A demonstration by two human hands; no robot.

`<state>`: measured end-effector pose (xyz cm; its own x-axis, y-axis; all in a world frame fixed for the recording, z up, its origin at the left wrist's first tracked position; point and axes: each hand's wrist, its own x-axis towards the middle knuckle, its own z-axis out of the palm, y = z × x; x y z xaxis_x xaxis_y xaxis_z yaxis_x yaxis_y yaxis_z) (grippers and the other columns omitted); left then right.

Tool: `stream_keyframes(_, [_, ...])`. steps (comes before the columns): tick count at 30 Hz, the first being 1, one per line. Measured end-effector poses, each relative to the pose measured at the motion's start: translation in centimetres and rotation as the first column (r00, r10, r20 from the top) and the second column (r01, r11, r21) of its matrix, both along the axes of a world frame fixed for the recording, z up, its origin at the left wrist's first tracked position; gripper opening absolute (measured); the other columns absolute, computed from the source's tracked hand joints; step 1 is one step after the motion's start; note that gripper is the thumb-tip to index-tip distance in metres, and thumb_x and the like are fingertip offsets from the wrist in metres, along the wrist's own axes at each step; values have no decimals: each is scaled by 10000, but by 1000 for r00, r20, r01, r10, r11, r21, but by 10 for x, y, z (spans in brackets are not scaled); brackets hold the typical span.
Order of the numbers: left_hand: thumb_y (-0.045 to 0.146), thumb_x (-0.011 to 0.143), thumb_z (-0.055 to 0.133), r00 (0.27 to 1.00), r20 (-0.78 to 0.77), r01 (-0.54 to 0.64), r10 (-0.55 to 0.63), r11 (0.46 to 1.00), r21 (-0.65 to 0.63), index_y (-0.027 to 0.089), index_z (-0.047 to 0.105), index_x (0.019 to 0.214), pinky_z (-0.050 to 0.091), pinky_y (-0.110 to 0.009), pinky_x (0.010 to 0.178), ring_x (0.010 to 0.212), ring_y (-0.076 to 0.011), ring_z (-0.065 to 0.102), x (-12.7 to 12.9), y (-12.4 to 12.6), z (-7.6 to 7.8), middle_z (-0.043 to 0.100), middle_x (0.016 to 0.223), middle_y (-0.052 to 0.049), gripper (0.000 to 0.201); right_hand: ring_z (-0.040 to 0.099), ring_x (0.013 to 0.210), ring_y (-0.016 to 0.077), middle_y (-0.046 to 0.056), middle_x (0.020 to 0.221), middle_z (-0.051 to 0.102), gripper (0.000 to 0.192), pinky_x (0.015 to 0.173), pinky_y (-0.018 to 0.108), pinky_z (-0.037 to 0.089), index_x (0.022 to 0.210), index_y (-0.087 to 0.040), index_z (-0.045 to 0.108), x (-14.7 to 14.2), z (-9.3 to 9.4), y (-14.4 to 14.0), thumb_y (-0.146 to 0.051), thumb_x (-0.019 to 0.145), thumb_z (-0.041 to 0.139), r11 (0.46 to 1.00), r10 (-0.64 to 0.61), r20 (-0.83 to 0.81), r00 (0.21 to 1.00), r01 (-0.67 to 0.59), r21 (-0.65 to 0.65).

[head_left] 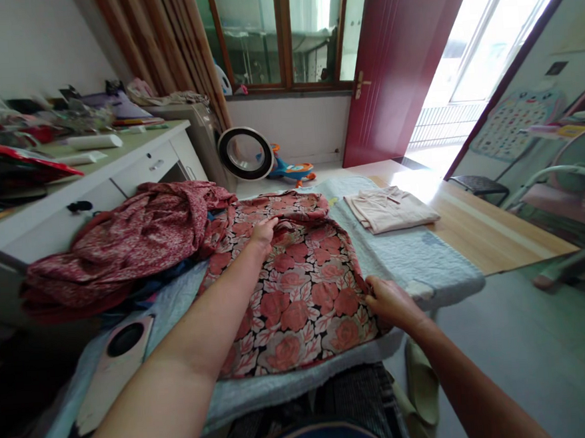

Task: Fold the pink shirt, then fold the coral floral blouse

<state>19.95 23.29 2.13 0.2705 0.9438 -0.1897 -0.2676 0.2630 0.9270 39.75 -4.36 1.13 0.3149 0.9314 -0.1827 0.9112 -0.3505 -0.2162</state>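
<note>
A floral garment point(302, 285) with pink roses on black and white lies spread on a pale blue padded cover point(405, 251) over the table. My left hand point(263, 233) reaches far across and rests on the garment's far part, fingers pinching a fold. At the near right edge of the garment, my right hand point(386, 302) grips the fabric. A crumpled red patterned cloth point(134, 243) is heaped to the left, touching the floral garment.
A folded beige shirt point(389, 209) lies at the far right on the cover. A pink oblong object with a dark hole point(115, 365) sits near left. White desk point(118, 168) with clutter stands left; a washing machine point(245, 152), toy and open red door point(401, 58) are behind.
</note>
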Motion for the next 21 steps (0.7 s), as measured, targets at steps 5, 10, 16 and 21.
stream_keyframes(5, [183, 835, 659, 999, 47, 3, -2, 1000, -14, 143, 657, 961, 580, -272, 646, 597, -140, 689, -13, 5, 16, 728, 679, -17, 132, 609, 791, 188, 67, 870, 713, 163, 621, 306, 234, 898, -198, 609, -18, 11, 9, -171, 817, 470, 998, 5, -25, 1000, -4, 67])
stream_keyframes(10, [156, 862, 617, 997, 76, 17, -19, 1000, 26, 158, 664, 1022, 573, -260, 639, 618, -136, 696, -30, 20, 42, 743, 744, -23, 166, 599, 767, 185, 66, 865, 711, 171, 611, 308, 223, 915, -198, 607, -40, 19, 16, -168, 814, 472, 993, 44, -69, 997, -36, 117])
stream_keyframes(16, [159, 893, 545, 998, 56, -7, 4, 998, 55, 160, 657, 1097, 577, -286, 648, 696, -168, 725, -70, 41, 55, 764, 835, -54, 233, 596, 775, 179, 55, 882, 708, 159, 621, 293, 241, 942, -206, 586, -70, 13, 20, -187, 833, 473, 981, 138, -135, 981, -117, 157])
stream_keyframes(21, [146, 905, 517, 995, 3, -96, 96, 995, -31, 145, 656, 1064, 581, -298, 638, 619, -159, 705, -99, 43, 40, 746, 743, -50, 211, 601, 808, 178, 68, 916, 702, 139, 638, 280, 264, 908, -197, 590, -87, 5, 24, -169, 829, 479, 977, 204, -159, 966, -190, 98])
